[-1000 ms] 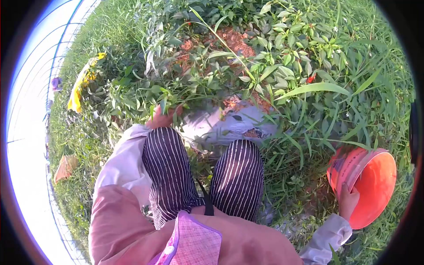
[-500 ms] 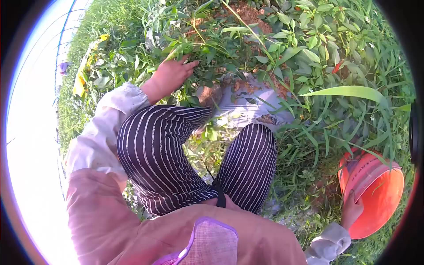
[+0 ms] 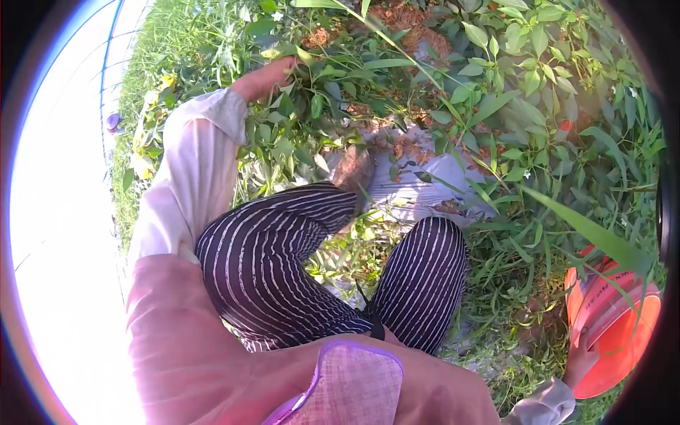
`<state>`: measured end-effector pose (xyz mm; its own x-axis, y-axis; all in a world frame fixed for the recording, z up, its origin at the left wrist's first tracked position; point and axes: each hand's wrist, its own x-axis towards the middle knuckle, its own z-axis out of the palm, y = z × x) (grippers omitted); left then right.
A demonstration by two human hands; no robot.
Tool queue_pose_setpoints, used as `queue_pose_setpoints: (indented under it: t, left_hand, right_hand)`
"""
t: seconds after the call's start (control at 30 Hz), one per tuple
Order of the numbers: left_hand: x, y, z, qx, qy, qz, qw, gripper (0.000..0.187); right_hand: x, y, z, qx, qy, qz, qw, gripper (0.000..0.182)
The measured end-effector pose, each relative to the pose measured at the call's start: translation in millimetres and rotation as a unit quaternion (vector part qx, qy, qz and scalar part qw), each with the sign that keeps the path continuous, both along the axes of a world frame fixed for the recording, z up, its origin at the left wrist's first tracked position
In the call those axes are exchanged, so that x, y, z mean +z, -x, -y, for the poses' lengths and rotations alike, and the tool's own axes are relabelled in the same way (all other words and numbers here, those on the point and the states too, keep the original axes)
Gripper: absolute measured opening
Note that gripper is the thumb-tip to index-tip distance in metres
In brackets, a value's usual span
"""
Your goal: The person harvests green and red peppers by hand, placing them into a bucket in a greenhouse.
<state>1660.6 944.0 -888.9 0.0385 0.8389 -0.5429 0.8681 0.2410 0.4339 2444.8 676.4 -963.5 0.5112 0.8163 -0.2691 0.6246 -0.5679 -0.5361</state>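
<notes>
My left hand (image 3: 271,78) reaches in among the leaves of a low green plant (image 3: 312,95); foliage covers its fingers, so whether they hold anything is hidden. At the far right, my right hand (image 3: 579,356) grips the rim of an orange-red bucket (image 3: 623,333). The bucket is tilted, its mouth facing toward the lower right, and the visible part of its inside shows nothing in it. Dark printing runs along its outer band.
My knees in striped trousers (image 3: 276,248) are bent at the centre. A shoe (image 3: 353,170) stands by grey plastic sheeting (image 3: 407,180) with soil on it. Leafy plants (image 3: 538,64) with a red spot among them grow at right. A long grass blade (image 3: 588,230) crosses before the bucket.
My left hand has moved up and deeper into the leaves, so its fingers no longer show. The bucket and right hand appear slightly lower and further right as the view shifted.
</notes>
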Motion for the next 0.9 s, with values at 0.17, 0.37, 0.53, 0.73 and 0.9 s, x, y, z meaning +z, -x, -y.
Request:
queue_pose_setpoints:
  t: [0.17, 0.37, 0.53, 0.73, 0.9]
  left_hand:
    - [9.5, -6.5, -14.7, 0.143, 0.032, 0.045, 0.988, 0.029]
    - [-42.6, 47.4, -34.1, 0.098, -0.056, 0.168, 0.979, 0.03]
    - [-76.5, 73.1, -76.0, -0.038, -0.075, 0.287, 0.954, 0.032]
    - [-49.2, 43.7, -101.1, 0.11, 0.17, 0.436, 0.877, 0.04]
    - [-43.7, 42.4, -99.7, -0.025, 0.088, 0.305, 0.948, 0.039]
  right_hand:
    - [8.7, -6.0, 1.9, 0.017, 0.072, 0.021, 0.997, 0.039]
    - [0.3, -20.5, 4.3, -0.005, 0.049, 0.01, 0.999, 0.041]
    - [-6.0, -32.5, 6.5, -0.03, 0.051, -0.014, 0.998, 0.038]
    - [9.9, -17.6, -1.2, 0.016, 0.087, 0.2, 0.976, 0.031]
    - [90.9, 234.1, -79.8, 0.115, -0.308, 0.194, 0.924, 0.022]
